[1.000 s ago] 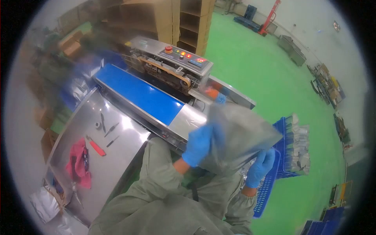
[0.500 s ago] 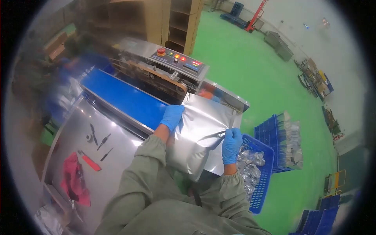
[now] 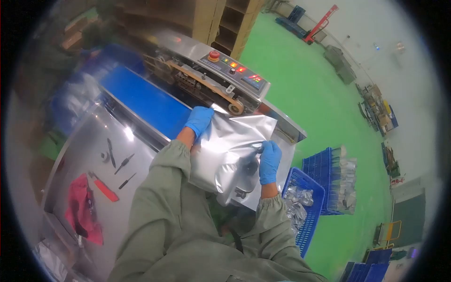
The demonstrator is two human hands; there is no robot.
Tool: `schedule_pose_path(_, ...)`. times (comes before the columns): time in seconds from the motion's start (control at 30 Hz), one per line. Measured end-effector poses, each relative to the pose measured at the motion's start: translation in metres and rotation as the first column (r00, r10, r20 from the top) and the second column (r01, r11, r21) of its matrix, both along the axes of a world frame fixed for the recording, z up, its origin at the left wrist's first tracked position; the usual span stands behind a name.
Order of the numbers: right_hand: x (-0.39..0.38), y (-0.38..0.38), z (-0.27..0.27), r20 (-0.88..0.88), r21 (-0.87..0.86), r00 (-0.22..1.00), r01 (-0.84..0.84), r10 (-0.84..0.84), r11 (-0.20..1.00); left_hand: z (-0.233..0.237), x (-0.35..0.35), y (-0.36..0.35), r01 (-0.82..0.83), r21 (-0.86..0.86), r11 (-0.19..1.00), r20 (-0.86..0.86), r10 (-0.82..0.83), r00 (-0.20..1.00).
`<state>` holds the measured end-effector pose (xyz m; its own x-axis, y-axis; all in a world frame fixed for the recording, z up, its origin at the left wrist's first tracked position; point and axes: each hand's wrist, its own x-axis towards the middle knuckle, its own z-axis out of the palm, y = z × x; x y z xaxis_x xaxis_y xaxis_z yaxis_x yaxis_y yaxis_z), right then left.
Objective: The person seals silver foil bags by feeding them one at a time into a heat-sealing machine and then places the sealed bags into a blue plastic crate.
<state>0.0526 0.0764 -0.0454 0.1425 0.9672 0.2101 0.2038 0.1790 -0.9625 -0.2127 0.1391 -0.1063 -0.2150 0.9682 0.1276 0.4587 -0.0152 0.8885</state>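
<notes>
A large silver foil bag (image 3: 230, 145) is held in front of me in the head view, its top edge beside the belt roller of a band sealing machine (image 3: 235, 77). My left hand (image 3: 199, 120), in a blue glove, is closed on the bag's upper left edge. On the bag's right side, my gloved right hand (image 3: 270, 162) pinches the foil. The bag is creased and bulges toward its lower end. The blue conveyor belt (image 3: 145, 101) runs to the left of my left hand.
A steel table (image 3: 141, 174) bears a red-handled cutter (image 3: 105, 190), small tools and a pink cloth (image 3: 82, 207). To the right, a blue basket (image 3: 312, 230) holds crumpled foil packs, beside a blue crate (image 3: 317, 164) with foil bags. Someone in dark clothing is blurred at upper left.
Both hands have shifted slightly up and left in view with the foil bag. The bag has become more creased and its right side folds differently. The camera view has turned slightly.
</notes>
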Motion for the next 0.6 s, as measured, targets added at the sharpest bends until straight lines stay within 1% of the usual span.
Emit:
schedule_pose_path(0.03,-0.004,0.002,0.001,0.008,-0.034,0.999,-0.036,0.036,0.999,-0.002,-0.009,0.002,-0.012,0.025,1.0,0.029,0.011,1.0)
schedule_pose_path(0.07,-0.007,0.007,-0.004,0.03,-0.067,0.998,-0.058,0.06,0.996,-0.019,-0.021,0.014,0.001,0.05,0.999,-0.036,0.0,0.999)
schedule_pose_path(0.1,-0.01,0.008,-0.004,0.03,-0.07,0.998,-0.059,0.061,0.996,-0.017,-0.03,0.015,0.0,0.047,0.999,-0.035,0.002,0.999)
schedule_pose_path(0.17,-0.017,0.006,-0.003,0.02,-0.147,0.993,-0.109,0.113,0.983,-0.013,-0.044,0.015,-0.02,0.048,0.999,0.021,0.019,1.0)
schedule_pose_path(0.2,-0.017,0.002,0.0,0.016,-0.15,0.993,-0.11,0.113,0.983,0.0,-0.05,0.01,-0.023,0.004,1.0,0.001,0.023,1.0)
schedule_pose_path(0.23,-0.015,-0.004,0.006,0.022,-0.153,0.992,-0.12,0.125,0.981,0.02,-0.053,-0.001,-0.024,0.001,1.0,-0.003,0.024,1.0)
schedule_pose_path(0.27,-0.01,-0.01,0.007,0.028,-0.158,0.99,-0.13,0.136,0.979,0.042,-0.053,-0.014,-0.067,-0.062,0.996,0.07,0.072,0.995)
schedule_pose_path(0.3,0.002,-0.013,0.001,0.021,-0.162,0.99,-0.131,0.137,0.978,0.053,-0.054,-0.021,-0.106,-0.129,0.986,0.138,0.124,0.983)
schedule_pose_path(0.33,0.021,-0.017,-0.011,0.115,-0.048,0.987,-0.106,0.111,0.993,0.03,-0.071,-0.012,-0.079,-0.002,0.997,-0.126,0.079,0.989)
schedule_pose_path(0.37,0.043,-0.021,-0.022,0.204,0.069,0.976,-0.089,0.073,0.994,0.033,-0.074,-0.019,-0.08,-0.007,0.997,-0.137,0.078,0.988)
schedule_pose_path(0.43,0.103,-0.036,-0.043,0.257,-0.133,0.963,0.112,-0.075,0.985,0.05,-0.075,-0.044,-0.173,-0.004,0.985,-0.202,0.169,0.965)
schedule_pose_path(0.47,0.127,-0.051,-0.046,0.276,-0.103,0.954,0.154,-0.121,0.983,0.062,-0.075,-0.057,-0.171,-0.008,0.985,-0.218,0.165,0.962)
schedule_pose_path(0.5,0.155,-0.07,-0.049,0.293,-0.074,0.941,0.196,-0.167,0.978,0.075,-0.074,-0.071,-0.205,-0.007,0.979,-0.29,0.194,0.937)
schedule_pose_path(0.53,0.231,-0.103,-0.108,0.279,-0.084,0.946,0.197,-0.167,0.977,0.081,-0.072,-0.083,-0.237,-0.002,0.972,-0.362,0.22,0.906)
schedule_pose_path(0.57,0.275,-0.091,-0.153,0.426,-0.19,0.84,0.446,-0.336,0.875,0.079,-0.07,-0.095,-0.234,-0.004,0.972,-0.378,0.215,0.9)
schedule_pose_path(0.6,0.314,-0.122,-0.18,0.564,-0.109,0.771,0.425,-0.297,0.898,0.076,-0.069,-0.108,-0.207,0.097,0.974,-0.397,0.229,0.889)
